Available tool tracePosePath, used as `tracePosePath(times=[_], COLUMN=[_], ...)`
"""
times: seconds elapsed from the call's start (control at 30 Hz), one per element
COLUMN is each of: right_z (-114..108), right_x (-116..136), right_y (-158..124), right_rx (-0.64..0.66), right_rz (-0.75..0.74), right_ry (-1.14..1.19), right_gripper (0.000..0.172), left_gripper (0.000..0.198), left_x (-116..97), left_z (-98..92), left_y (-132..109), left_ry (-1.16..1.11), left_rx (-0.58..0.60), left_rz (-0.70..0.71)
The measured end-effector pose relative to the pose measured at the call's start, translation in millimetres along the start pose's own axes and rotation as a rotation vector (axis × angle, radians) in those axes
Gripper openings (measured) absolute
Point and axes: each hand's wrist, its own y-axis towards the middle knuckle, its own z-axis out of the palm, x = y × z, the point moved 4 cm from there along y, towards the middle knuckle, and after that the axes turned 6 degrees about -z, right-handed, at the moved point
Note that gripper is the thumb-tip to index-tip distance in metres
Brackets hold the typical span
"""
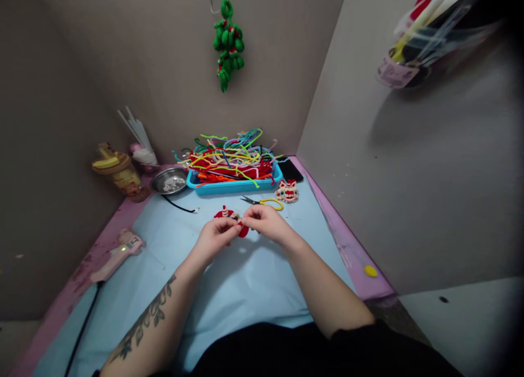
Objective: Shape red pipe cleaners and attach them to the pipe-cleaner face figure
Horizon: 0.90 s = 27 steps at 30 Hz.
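Between my hands is a red and cream pipe-cleaner craft piece (225,212), partly covered by my fingers. My left hand (218,235) is closed, its thumb and fingers pinching the lower part of the piece. Closed at the right side of the same piece, my right hand (265,222) has its fingertips close to the left ones. Just beyond the right hand lie scissors (272,204) with yellow handles, blades pointing left. A finished-looking cream and red animal-face piece (287,192) with green eyes rests farther right.
A blue tray (233,188) heaped with colourful pipe cleaners stands at the back. Left of it is a metal bowl (168,181) with small white bits. A pink glue gun (123,254) with a lit green light lies left, its cord trailing forward. A dark phone (291,171) lies behind the animal face.
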Motion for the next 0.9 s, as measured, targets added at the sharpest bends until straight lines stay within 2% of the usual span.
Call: tracePosePath(times=[0.1,0.23,0.3,0.43,0.73,0.9], right_z=[6,11,15,21,19,19], right_x=[0,0,-2,-8,-7,-10], right_y=[0,-1,-1,0,-1,0], right_rx=[-0.020,-0.244,-0.294,-0.311,-0.373,-0.336], right_rz=[-0.001,-0.080,-0.115,-0.157,-0.103,-0.081], right_ry=[0.056,0.225,0.278,0.373,0.403,0.405], right_gripper=[0.017,0.021,0.019,0.018,0.022,0.022], left_gripper=[0.027,0.026,0.027,0.026,0.026,0.027], left_x=[3,6,6,4,4,3], left_z=[2.3,2.4,0.8,-1.6,-6.0,-5.7], left_y=[1,2,2,1,2,3], left_ry=[0.010,-0.094,-0.147,-0.210,-0.104,-0.106], left_rx=[0.015,-0.062,-0.117,-0.157,-0.061,-0.063], left_rz=[-0.009,0.026,0.064,0.095,0.060,0.065])
